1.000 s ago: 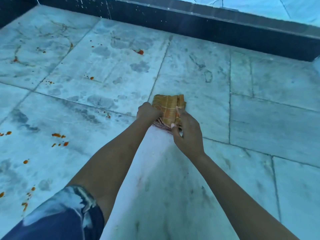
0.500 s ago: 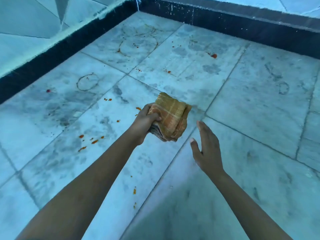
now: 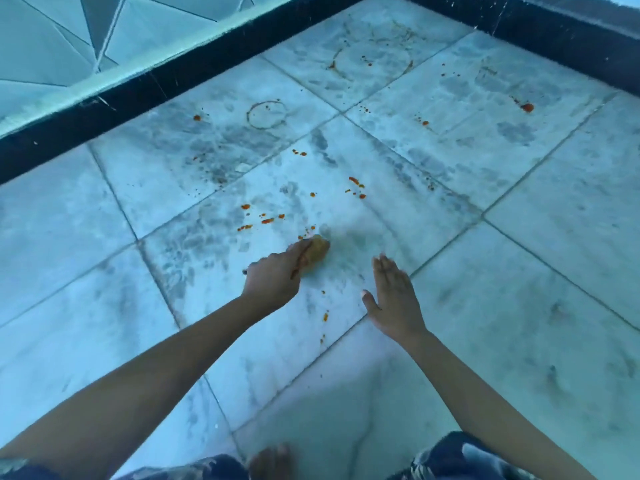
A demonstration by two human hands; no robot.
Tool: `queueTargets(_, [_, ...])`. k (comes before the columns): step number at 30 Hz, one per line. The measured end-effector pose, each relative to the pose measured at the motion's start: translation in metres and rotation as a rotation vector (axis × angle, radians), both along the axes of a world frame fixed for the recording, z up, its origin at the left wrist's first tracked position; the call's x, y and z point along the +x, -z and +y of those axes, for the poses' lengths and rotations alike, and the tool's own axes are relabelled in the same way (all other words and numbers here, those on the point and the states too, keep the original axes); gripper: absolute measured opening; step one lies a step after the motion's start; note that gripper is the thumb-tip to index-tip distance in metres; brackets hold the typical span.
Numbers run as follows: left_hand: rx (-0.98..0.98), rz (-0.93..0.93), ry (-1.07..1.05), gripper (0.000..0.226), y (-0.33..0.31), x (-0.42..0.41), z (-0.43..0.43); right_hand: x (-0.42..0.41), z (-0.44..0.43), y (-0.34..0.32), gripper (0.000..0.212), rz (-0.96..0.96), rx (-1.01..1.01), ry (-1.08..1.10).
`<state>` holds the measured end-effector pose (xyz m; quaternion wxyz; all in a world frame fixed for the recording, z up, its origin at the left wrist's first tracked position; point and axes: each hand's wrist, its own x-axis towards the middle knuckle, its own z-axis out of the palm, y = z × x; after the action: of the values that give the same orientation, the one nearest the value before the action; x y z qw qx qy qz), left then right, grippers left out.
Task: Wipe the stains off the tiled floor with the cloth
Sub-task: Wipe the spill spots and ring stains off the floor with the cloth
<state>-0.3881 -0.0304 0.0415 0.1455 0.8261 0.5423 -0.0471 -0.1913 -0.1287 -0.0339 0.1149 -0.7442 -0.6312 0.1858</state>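
Head view: left hand [image 3: 273, 280] grips bunched cloth [image 3: 318, 251]; cloth blurred, down on floor [image 3: 519, 289] beside orange stains [image 3: 267, 220]; right hand [image 3: 394, 301] near it, holding nothing, fingers straight, palm down; floor contact unclear.

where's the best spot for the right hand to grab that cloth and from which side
Probably the rounded far end of the cloth, the only part showing past the left hand, which grips the near part. Come from the right and above, where the open right hand is; the bunched wad sits low on the tiled floor, so fingers should curl over its top.
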Motion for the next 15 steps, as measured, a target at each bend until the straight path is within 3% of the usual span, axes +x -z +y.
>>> queueTargets(4, [-0.122, 0.064, 0.158, 0.054, 0.037, 0.004, -0.036, -0.003, -0.005, 0.010, 0.066, -0.073, -0.092, -0.017])
queueTargets(8, [0.013, 0.073, 0.284, 0.054, 0.056, 0.014, -0.026, 0.004, 0.003, 0.011, 0.065, -0.171, -0.120, -0.002])
queueTargets(12, [-0.122, 0.040, 0.331, 0.074, 0.081, 0.009, -0.007, 0.011, 0.008, 0.013, 0.064, -0.190, -0.185, 0.014])
queueTargets(15, [-0.065, 0.094, 0.371, 0.089, 0.097, 0.014, -0.034, 0.015, 0.005, 0.019, 0.065, -0.181, -0.232, -0.002])
